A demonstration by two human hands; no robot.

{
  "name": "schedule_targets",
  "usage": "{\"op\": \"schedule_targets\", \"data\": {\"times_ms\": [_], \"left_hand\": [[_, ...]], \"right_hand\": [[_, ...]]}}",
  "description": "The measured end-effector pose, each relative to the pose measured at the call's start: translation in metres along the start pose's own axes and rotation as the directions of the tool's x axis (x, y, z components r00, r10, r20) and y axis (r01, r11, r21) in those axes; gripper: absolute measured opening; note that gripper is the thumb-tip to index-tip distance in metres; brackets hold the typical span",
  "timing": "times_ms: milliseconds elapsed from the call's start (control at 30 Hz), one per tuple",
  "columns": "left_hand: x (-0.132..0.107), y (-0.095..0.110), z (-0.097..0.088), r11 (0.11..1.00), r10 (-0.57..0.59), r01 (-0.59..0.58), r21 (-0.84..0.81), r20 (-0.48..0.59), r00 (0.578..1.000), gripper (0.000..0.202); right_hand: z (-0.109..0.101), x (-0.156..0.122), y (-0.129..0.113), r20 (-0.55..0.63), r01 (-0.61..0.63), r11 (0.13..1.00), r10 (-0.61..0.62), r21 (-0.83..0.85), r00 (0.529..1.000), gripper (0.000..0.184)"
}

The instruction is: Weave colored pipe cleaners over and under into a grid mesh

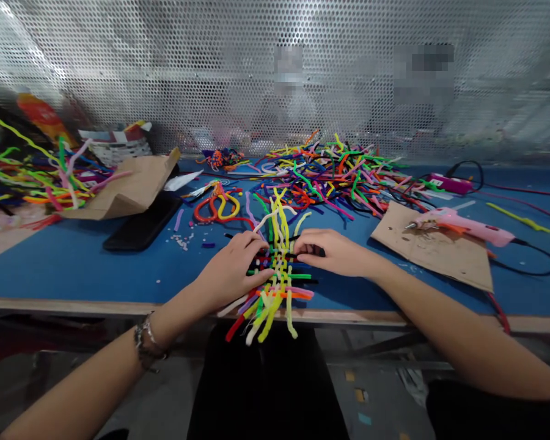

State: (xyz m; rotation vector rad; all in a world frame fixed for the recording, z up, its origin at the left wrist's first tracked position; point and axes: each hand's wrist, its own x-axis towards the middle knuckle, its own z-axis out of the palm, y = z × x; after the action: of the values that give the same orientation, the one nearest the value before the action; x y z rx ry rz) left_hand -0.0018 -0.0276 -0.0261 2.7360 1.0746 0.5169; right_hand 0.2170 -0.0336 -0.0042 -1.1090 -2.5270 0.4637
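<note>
A piece woven from pipe cleaners (pixel 280 263) lies at the front edge of the blue table, its yellow and white strands running lengthwise and colored ones crossing them. Several loose ends hang over the edge. My left hand (pixel 236 269) grips the piece's left side, thumb and fingers bent around the crossing strands. On the opposite side, my right hand (pixel 327 252) has its fingers curled and pinched on a dark pipe cleaner at the weave's edge. The fingertips of both hands are partly hidden.
A heap of colored pipe cleaners (pixel 339 177) lies behind the weave. Right, a pink glue gun (pixel 467 226) rests on cardboard (pixel 433 253), its cord trailing. Left are red-handled scissors (pixel 206 211), a black phone (pixel 142 226) and brown paper (pixel 128 183). A perforated metal panel (pixel 238 73) stands behind.
</note>
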Motion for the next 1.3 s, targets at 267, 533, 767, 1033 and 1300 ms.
{"op": "schedule_targets", "data": {"times_ms": [267,533,767,1033,1300], "left_hand": [[-0.005,0.001,-0.007,0.978,-0.067,0.077,0.191,-0.058,0.996,0.044],[-0.005,-0.003,-0.005,0.983,-0.092,0.101,0.150,-0.070,0.993,0.045],[-0.004,-0.003,-0.004,0.984,-0.056,0.058,0.170,-0.017,0.998,0.037],[-0.007,-0.002,-0.002,0.975,-0.060,0.074,0.212,-0.071,0.996,0.043],[-0.005,-0.004,-0.003,0.962,-0.045,0.076,0.261,-0.125,0.991,0.060]], "right_hand": [[0.006,0.001,0.002,0.105,0.142,0.972,-0.124,-0.188,0.987,0.013],[0.004,0.001,-0.006,0.089,0.062,0.991,-0.051,-0.122,0.995,0.012],[0.006,0.002,-0.005,0.068,0.087,0.987,-0.078,-0.137,0.995,0.013],[0.006,0.001,-0.001,-0.213,0.036,0.992,-0.062,-0.122,0.975,0.011],[0.014,0.002,-0.006,-0.146,-0.053,0.933,0.001,-0.355,0.989,0.020]]}}
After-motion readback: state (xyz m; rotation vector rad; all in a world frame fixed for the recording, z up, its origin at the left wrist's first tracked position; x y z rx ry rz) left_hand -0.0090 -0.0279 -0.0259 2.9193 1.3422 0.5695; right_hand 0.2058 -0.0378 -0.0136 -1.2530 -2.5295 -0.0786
